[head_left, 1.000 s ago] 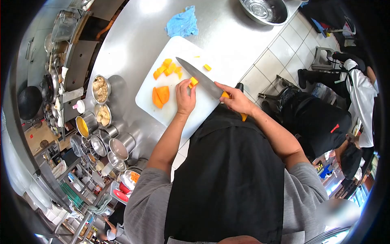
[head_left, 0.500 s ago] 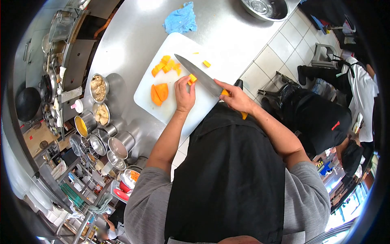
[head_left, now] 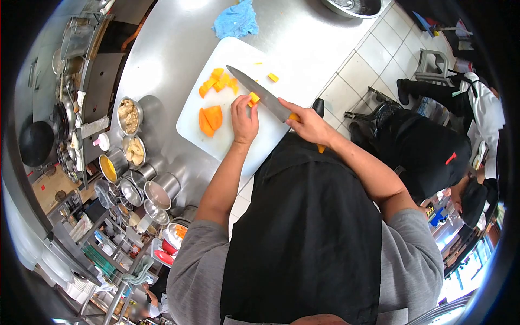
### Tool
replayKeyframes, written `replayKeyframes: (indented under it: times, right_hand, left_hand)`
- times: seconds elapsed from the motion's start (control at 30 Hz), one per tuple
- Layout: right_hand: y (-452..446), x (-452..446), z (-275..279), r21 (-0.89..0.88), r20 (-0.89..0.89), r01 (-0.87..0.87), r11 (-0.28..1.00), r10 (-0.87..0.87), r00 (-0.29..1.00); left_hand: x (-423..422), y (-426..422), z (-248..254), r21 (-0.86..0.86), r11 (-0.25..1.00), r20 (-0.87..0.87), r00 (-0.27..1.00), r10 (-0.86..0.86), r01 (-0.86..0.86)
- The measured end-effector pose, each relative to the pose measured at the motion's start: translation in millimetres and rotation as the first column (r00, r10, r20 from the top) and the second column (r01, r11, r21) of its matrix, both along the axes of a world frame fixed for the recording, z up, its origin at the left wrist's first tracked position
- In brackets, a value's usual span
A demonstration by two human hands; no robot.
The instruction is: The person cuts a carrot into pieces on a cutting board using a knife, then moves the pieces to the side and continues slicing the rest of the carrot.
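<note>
A white cutting board lies on the steel table. My left hand is closed on a small block of orange vegetable, holding it by the blade on the board. In my right hand is a large kitchen knife with a yellow-orange handle, partly hidden by my fingers. Its blade slants across the board, tip pointing to the far left. Left of my left hand lie larger orange wedges, and beyond them several smaller cut pieces. One loose piece is on the far side of the blade.
A blue cloth sits past the board, and a metal bowl stands at the far table edge. Along the left edge are metal containers of food and several pots. A person in a black apron bends down at the right.
The view has shifted slightly, so the board and table sit a little higher in the picture. Both hands keep nearly the same place relative to the board, with the same grips.
</note>
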State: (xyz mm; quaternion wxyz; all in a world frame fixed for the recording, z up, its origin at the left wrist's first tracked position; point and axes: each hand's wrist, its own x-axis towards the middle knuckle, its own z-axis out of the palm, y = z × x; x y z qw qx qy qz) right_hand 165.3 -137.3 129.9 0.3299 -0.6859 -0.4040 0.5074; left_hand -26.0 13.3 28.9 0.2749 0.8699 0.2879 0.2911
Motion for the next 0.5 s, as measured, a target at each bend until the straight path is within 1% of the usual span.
replayKeyframes:
  times: [0.3,0.5]
  right_hand:
    - [12,-6,4,-0.008,0.025,-0.006,1.0,0.006,1.0]
    - [15,-10,1,0.034,0.051,0.014,0.999,-0.016,0.999]
  left_hand:
    - [-1,0,-1,0.011,1.0,-0.009,1.0,-0.009,0.009]
    - [0,0,0,0.001,1.0,-0.023,1.0,0.0,0.0]
